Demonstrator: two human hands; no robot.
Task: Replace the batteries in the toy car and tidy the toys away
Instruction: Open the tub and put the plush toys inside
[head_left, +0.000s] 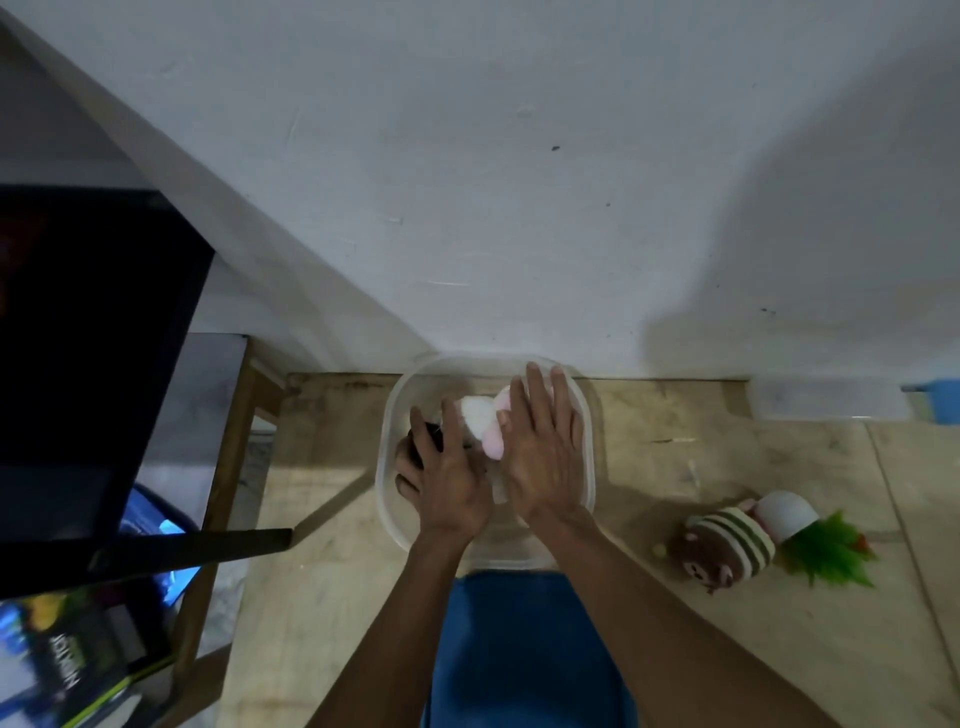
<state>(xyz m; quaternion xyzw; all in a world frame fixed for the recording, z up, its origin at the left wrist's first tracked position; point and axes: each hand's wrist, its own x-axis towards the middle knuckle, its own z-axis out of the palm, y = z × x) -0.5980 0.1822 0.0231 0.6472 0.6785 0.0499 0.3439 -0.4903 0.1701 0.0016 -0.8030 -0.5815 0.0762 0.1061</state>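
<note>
A clear plastic tub (387, 467) stands on the wooden table against the wall. Inside it lies a white and pink plush toy (480, 421) beside a dark toy (428, 434) that my fingers mostly hide. My left hand (447, 478) presses down with spread fingers on the dark toy and the plush. Flat and open, my right hand (545, 447) rests over the right side of the plush. To the right, on the table, a brown striped plush toy (727, 545) lies next to a white pot with green plastic leaves (810, 530). No toy car is identifiable.
The white wall (519, 182) rises directly behind the tub. A black monitor (88, 364) overhangs the left edge of the table. A blue lid (524, 649) lies at the near edge below the tub. A box and blue items (78, 660) sit lower left.
</note>
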